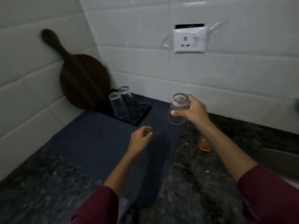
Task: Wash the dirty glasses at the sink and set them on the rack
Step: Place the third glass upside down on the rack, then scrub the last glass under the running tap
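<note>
My right hand (193,110) grips a clear glass (177,109) held upside down, base up, above the counter to the right of the rack. The black rack (139,113) lies in the back corner on a dark blue mat (97,143); two clear glasses (119,104) stand inverted on it. My left hand (140,139) hovers over the mat with loosely curled fingers and holds nothing. A glass with orange residue (204,144) stands on the counter, partly hidden behind my right forearm.
A dark wooden board with a handle (80,81) leans against the tiled wall behind the rack. A white wall socket (189,40) sits above. The speckled granite counter (194,183) runs forward; the sink's edge (278,160) shows at the right.
</note>
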The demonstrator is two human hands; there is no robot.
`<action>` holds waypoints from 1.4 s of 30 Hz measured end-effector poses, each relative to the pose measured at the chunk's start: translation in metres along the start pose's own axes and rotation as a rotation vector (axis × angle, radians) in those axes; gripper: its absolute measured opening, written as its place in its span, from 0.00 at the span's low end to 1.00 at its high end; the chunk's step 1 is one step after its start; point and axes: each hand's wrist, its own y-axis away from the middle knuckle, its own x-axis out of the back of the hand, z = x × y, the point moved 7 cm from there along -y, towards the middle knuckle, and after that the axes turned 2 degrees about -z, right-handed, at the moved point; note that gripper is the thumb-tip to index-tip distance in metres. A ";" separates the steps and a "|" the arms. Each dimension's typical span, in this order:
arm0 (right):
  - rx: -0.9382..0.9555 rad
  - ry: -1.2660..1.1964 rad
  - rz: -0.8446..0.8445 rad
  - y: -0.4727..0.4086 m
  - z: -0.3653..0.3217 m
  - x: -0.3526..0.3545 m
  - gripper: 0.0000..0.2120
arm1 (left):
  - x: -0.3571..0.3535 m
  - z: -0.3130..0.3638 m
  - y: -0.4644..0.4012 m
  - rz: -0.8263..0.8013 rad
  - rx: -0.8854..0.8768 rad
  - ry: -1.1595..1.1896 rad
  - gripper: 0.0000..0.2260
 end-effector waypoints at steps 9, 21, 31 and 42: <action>0.034 0.033 -0.267 -0.083 -0.028 -0.210 0.33 | 0.063 -0.132 -0.017 0.012 0.168 -0.427 0.22; -0.024 0.062 -0.353 -0.106 -0.009 -0.246 0.35 | 0.041 -0.149 -0.027 -0.093 0.242 -0.549 0.29; -0.079 -0.113 -0.309 -0.043 -0.005 -0.153 0.31 | 0.009 -0.051 -0.025 -0.001 -0.069 -0.136 0.22; -0.174 -0.325 0.120 0.084 0.071 0.085 0.07 | -0.165 0.077 -0.001 -0.404 -0.132 0.147 0.41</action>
